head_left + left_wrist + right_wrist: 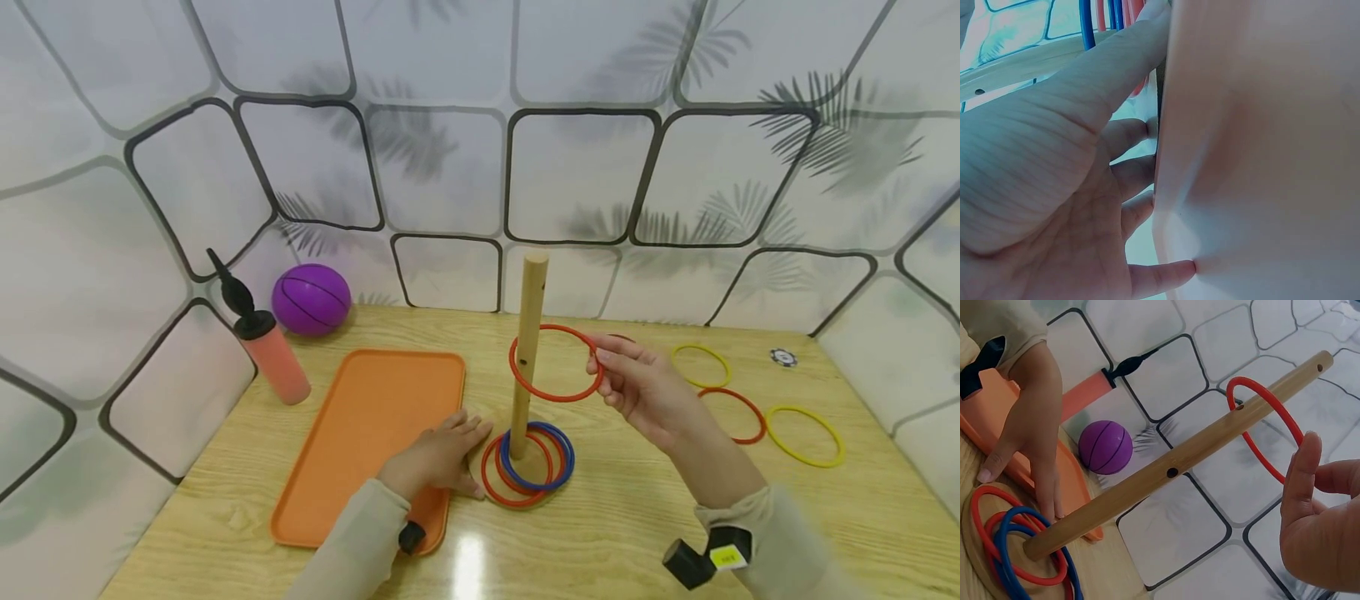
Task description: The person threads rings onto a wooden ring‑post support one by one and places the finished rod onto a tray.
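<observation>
My right hand [648, 392] pinches a red ring [558, 398] between fingertips and thumb. The ring circles the upper part of a wooden post [531, 308], which passes through it in the right wrist view. Around the post's foot, on a round wooden base [534, 457], lie red rings [489, 483] and blue rings [573, 458]. My left hand [438, 454] is spread beside the base, its fingers extended and its thumb near the red rings. It overlaps the right edge of an orange tray [360, 442]; one fingertip meets the tray in the left wrist view.
Right of the post, yellow rings [832, 461] and a red ring [763, 425] lie on the table [615, 533], with a patterned chip [783, 357] farther back. At the back left are a purple ball [311, 300] and a pink-and-black hand pump [273, 358]. A patterned wall [450, 183] encloses the table.
</observation>
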Tool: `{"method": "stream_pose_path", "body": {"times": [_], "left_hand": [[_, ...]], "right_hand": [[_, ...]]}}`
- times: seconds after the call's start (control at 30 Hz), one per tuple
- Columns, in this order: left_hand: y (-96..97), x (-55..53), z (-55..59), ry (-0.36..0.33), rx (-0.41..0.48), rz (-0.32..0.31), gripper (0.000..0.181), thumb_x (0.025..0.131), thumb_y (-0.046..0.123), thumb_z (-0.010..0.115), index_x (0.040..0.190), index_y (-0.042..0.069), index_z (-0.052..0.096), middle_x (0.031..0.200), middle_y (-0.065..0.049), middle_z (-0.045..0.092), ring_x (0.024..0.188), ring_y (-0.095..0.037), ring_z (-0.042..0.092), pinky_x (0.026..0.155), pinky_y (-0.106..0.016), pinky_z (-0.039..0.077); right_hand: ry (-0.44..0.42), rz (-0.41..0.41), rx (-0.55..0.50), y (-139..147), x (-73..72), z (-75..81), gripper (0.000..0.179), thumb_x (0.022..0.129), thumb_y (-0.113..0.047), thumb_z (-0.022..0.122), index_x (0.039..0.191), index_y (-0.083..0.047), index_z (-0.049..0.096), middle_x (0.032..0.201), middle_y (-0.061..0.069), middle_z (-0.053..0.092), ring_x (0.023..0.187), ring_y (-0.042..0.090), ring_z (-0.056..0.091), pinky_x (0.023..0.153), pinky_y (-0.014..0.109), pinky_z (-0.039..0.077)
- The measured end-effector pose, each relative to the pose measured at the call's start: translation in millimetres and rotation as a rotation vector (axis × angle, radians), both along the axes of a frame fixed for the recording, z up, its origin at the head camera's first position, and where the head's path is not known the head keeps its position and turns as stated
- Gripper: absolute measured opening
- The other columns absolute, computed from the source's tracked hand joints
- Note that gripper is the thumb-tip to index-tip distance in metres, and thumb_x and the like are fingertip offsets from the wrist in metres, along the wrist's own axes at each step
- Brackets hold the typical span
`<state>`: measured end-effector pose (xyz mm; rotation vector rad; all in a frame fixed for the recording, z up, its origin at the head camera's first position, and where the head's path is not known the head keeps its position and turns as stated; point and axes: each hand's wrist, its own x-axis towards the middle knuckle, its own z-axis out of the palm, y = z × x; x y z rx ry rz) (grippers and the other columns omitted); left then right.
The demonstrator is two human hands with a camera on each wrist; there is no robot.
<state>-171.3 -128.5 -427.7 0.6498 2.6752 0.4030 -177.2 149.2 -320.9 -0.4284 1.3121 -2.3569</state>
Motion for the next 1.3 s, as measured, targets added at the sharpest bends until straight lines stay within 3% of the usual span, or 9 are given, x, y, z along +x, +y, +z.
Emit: {"method": "stream_pose_path", "body": {"times": [0.5, 0.8, 1.07, 1.3], "left_hand": [[-0.6, -1.0, -0.8, 0.008, -0.017, -0.003, 0.095, 0.072, 0.042, 0.080, 0.149, 0.014, 0.032, 0.153, -0.009, 0.029, 0.143, -0.030, 0.016, 0.103, -0.059, 0.029], [-1.5, -2.0, -1.8, 0.027, -0.029, -0.020, 0.096, 0.071, 0.044, 0.080, 0.149, 0.014, 0.032, 0.153, -0.009, 0.030, 0.143, -0.030, 0.017, 0.101, -0.060, 0.032], [-1.5, -2.8, -1.3, 0.024, -0.034, -0.019, 0.096, 0.072, 0.044, 0.079, 0.150, 0.015, 0.031, 0.153, -0.008, 0.029, 0.143, -0.029, 0.016, 0.102, -0.058, 0.032], [-1.5, -2.5, -2.6, 0.023, -0.034, -0.019, 0.096, 0.072, 0.044, 0.079, 0.149, 0.015, 0.031, 0.153, -0.007, 0.030, 0.143, -0.028, 0.016, 0.102, -0.057, 0.032]], "right_hand": [[-0.098, 0.007, 0.057, 0.6, -0.1, -56.6, 0.028, 0.100, -0.004, 0.043, 0.115, -0.014, 0.065, 0.083, 0.002, 0.067, 0.062, 0.005, 0.060, 0.057, 0.014, 0.051], [-0.172, -0.057, 0.191, -2.9, -0.4, -90.8, 0.026, 0.099, -0.005, 0.046, 0.124, -0.004, 0.051, 0.082, 0.001, 0.065, 0.061, 0.004, 0.059, 0.057, 0.014, 0.050], [-0.191, -0.016, 0.186, -4.2, 1.3, -111.1, 0.025, 0.099, -0.003, 0.045, 0.121, -0.005, 0.055, 0.082, 0.002, 0.067, 0.062, 0.004, 0.061, 0.058, 0.015, 0.051], [-0.206, -0.044, 0.270, -5.9, 4.6, -121.1, 0.042, 0.098, -0.007, 0.049, 0.138, 0.005, 0.039, 0.083, 0.001, 0.066, 0.062, 0.004, 0.060, 0.058, 0.015, 0.051]]}}
